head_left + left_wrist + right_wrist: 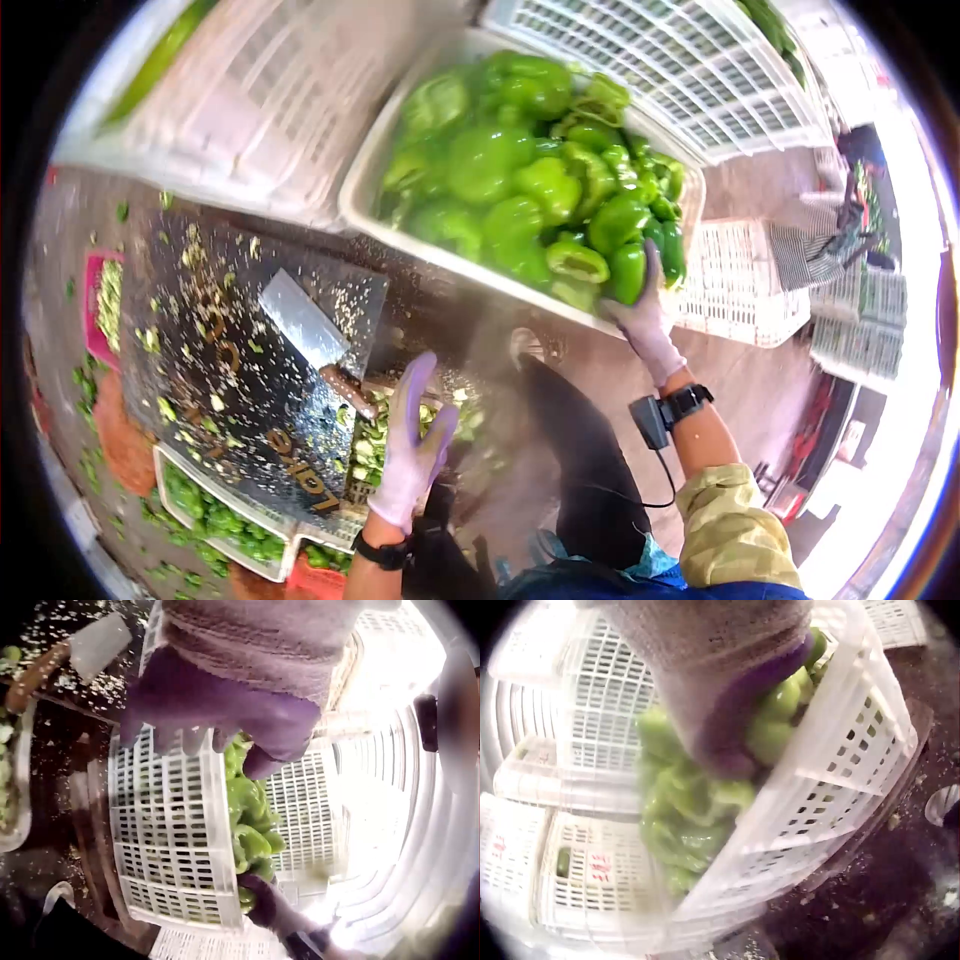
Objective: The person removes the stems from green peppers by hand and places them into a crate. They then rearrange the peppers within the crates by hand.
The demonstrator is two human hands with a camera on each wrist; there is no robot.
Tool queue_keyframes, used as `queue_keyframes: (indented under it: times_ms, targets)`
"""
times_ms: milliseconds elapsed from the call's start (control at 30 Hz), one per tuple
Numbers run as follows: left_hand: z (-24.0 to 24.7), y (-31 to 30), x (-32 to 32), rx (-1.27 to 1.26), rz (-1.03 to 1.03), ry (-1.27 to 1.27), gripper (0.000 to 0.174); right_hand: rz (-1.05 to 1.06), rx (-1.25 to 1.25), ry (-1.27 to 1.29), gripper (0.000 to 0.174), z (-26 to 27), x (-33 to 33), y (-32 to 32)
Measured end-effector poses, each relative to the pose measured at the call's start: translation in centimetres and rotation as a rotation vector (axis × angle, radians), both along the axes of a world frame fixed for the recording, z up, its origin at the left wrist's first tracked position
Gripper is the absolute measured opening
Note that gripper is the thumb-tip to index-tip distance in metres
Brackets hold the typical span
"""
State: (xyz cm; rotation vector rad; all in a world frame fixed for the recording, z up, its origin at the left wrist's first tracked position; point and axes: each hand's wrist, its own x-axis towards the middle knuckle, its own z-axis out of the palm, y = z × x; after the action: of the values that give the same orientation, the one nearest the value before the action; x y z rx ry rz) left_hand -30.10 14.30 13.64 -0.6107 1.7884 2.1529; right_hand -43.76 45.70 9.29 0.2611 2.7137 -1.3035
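A white plastic crate (480,265) holds a heap of green bell peppers (545,185). At its near right corner my gloved right hand (645,315) reaches in and grips a green bell pepper (627,272) between thumb and fingers. In the right wrist view those purple fingers (731,742) are partly hidden among the peppers. My gloved left hand (408,440) is held up with fingers spread and nothing in it, near the cutting board's right edge. A cleaver (303,315) with a wooden handle lies on the dark cutting board (200,300), which is strewn with seeds and pepper scraps.
A container of chopped pieces (370,450) stands beside the board. Below it is a white crate of green pieces (235,520); a pink basket (97,340) is at the left. More white crates (740,285) stand behind and to the right. Scraps litter the floor.
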Motion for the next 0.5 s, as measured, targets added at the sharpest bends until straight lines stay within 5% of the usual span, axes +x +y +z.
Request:
queue_keyframes:
  times_ms: [133,267,333,433,500]
  targets:
    - [1.6,2.8,-7.6,-0.7,-0.379,0.201,0.076,-0.026,0.088,-0.142,0.108,4.1,-1.1,0.3]
    - [-1.5,5.9,-14.8,-1.078,-0.432,0.065,0.104,-0.178,-0.634,-0.131,0.105,10.4,-3.3,4.2]
    - [-3.5,6.8,-16.5,-1.071,-0.444,-0.013,0.108,-0.078,-0.566,-0.015,0.097,11.8,-7.1,7.5]
    - [-4.4,8.7,-17.3,-1.172,-0.507,-0.206,0.11,0.328,0.262,0.161,0.085,7.6,-14.0,13.1]
    - [-5.3,8.9,-17.1,-1.209,-0.513,-0.198,0.113,0.431,0.53,0.132,0.073,1.8,-15.2,14.1]
